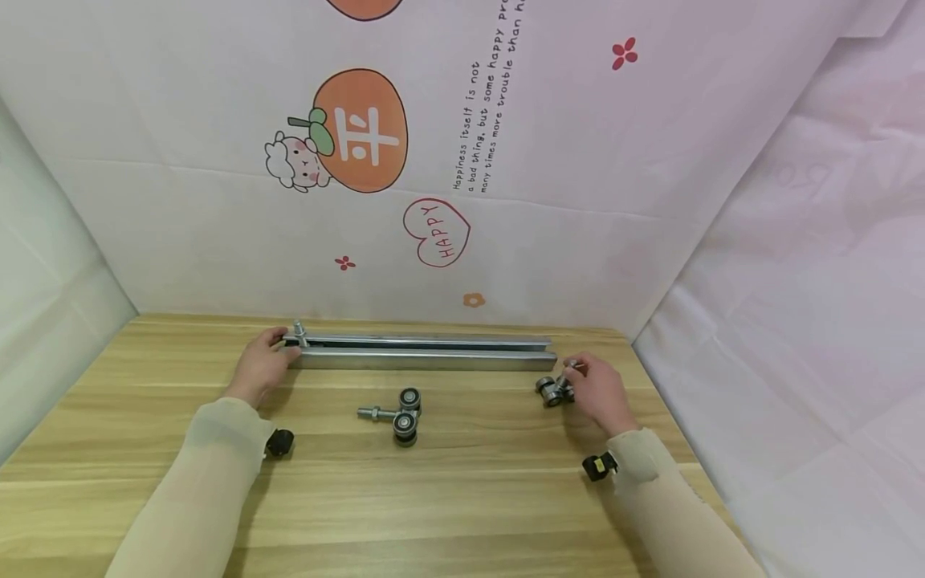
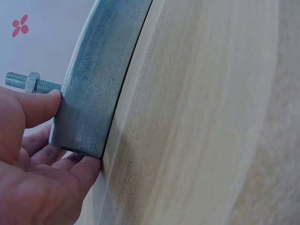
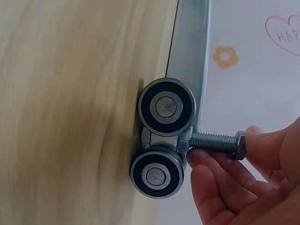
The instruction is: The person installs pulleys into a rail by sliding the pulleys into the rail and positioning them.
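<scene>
A long steel channel rail (image 1: 426,360) lies along the back of the table, its slot facing up. My left hand (image 1: 264,365) grips its left end, thumb on the upper edge and fingers around the end. Beside that thumb, a threaded bolt with a nut (image 2: 32,82) stands up out of the slot; whatever it is fixed to is hidden inside. My right hand (image 1: 598,393) pinches the bolt (image 3: 215,142) of a roller trolley (image 3: 161,140) near the rail's right end. The trolley's wheels point down at the table, bolt upward.
Another roller trolley (image 1: 406,419) lies on its side in front of the rail, its bolt pointing left. The wood-grain table (image 1: 405,498) meets a white printed cloth (image 1: 564,265) behind the rail. More white cloth (image 1: 817,321) hangs on the right.
</scene>
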Demonstrator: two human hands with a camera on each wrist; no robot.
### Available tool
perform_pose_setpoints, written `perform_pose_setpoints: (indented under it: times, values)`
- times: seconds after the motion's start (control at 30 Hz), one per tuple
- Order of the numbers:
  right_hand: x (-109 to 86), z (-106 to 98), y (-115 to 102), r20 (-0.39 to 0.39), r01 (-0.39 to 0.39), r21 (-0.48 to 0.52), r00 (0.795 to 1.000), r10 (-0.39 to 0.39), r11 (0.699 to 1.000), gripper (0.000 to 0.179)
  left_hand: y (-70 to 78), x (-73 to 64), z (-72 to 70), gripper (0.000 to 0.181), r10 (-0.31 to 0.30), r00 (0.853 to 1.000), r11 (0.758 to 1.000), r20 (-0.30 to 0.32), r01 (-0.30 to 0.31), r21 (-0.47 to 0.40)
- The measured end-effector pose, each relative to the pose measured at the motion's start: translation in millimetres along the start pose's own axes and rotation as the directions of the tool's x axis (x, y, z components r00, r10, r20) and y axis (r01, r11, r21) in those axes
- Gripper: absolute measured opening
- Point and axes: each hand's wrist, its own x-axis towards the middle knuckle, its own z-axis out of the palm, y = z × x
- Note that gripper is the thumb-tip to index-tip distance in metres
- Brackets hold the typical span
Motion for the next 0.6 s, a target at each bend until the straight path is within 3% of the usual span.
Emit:
perform_pose_setpoints:
  times: [0.6]
  values:
    - [17.4, -15, 28, -0.033, -0.068, -0.013, 0.997, 0.068, 0.998, 0.033, 2.5, -0.8, -0.5, 0.066, -0.009, 1.0, 1.0, 0.004, 0.009, 0.01]
